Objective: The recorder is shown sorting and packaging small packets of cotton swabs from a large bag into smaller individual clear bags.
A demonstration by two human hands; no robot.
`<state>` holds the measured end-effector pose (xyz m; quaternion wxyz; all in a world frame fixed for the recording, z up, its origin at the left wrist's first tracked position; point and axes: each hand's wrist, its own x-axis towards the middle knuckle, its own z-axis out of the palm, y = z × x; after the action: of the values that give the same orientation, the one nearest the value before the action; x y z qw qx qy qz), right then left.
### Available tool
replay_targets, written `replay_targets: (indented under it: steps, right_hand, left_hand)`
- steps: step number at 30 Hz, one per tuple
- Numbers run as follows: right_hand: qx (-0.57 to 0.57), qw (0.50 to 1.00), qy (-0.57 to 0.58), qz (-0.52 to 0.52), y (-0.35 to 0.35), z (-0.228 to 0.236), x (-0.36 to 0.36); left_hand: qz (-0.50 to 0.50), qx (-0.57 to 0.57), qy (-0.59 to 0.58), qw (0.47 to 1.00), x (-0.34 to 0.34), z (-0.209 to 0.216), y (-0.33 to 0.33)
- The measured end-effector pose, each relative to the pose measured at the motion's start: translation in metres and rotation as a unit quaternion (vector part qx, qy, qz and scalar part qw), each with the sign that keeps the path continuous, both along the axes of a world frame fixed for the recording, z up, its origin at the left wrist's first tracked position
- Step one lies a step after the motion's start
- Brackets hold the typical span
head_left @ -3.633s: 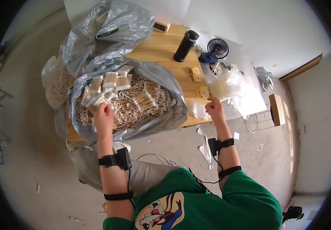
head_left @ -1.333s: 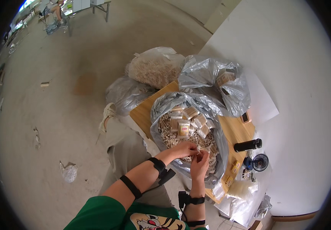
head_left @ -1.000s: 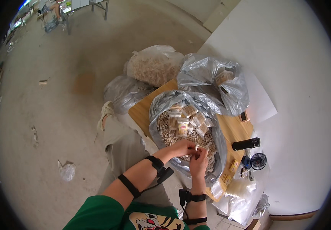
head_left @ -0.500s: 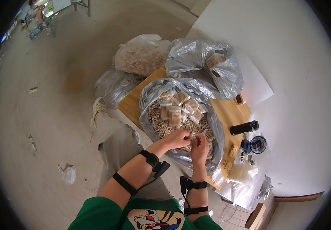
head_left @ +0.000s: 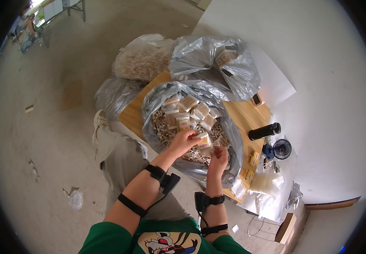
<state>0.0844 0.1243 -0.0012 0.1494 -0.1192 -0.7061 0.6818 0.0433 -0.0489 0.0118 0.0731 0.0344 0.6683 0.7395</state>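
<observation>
A small clear packet of cotton swabs [head_left: 203, 141] with a yellow label is pinched in the fingers of my left hand [head_left: 183, 142]. Just to its right, my right hand [head_left: 219, 160] is closed, fingertips together near the packet's lower end; what they pinch is too small to make out. Both hands are over a large grey plastic bag [head_left: 150, 101] with its mouth spread wide. Loose cotton swabs [head_left: 159, 131] fill the bag, and several filled packets [head_left: 188, 103] lie on top of them, toward the far side.
The bag sits on a wooden table [head_left: 128, 116]. Behind it are another grey bag [head_left: 191, 55] and a clear sack of swabs [head_left: 142, 59]. At right stand a black bottle [head_left: 264, 131], a small fan [head_left: 281, 149], yellow labels [head_left: 254, 158] and a stack of clear sleeves [head_left: 265, 183].
My left hand has moved up and away from my right hand with the packet, whose yellow label now shows. Earlier both hands met over it. The whole view has shifted slightly.
</observation>
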Motion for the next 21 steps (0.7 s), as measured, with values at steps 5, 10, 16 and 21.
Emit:
replay_targets:
  steps: [5, 10, 16, 21]
  right_hand:
    - [0.224, 0.969, 0.081, 0.063, -0.009, 0.016, -0.008]
    - [0.091, 0.989, 0.002, 0.118, -0.027, 0.024, -0.01]
    - [-0.011, 0.996, 0.021, 0.089, -0.033, 0.02, -0.015]
    - [-0.004, 0.997, -0.003, 0.081, -0.031, 0.018, -0.02]
  left_hand:
    - [0.01, -0.149, 0.137, 0.979, 0.001, 0.001, -0.005]
    - [-0.013, -0.105, 0.109, 0.988, 0.001, -0.001, -0.005]
    - [-0.001, -0.066, 0.093, 0.993, 0.0, -0.002, -0.004]
    - [0.017, -0.064, 0.072, 0.995, -0.003, -0.004, -0.001]
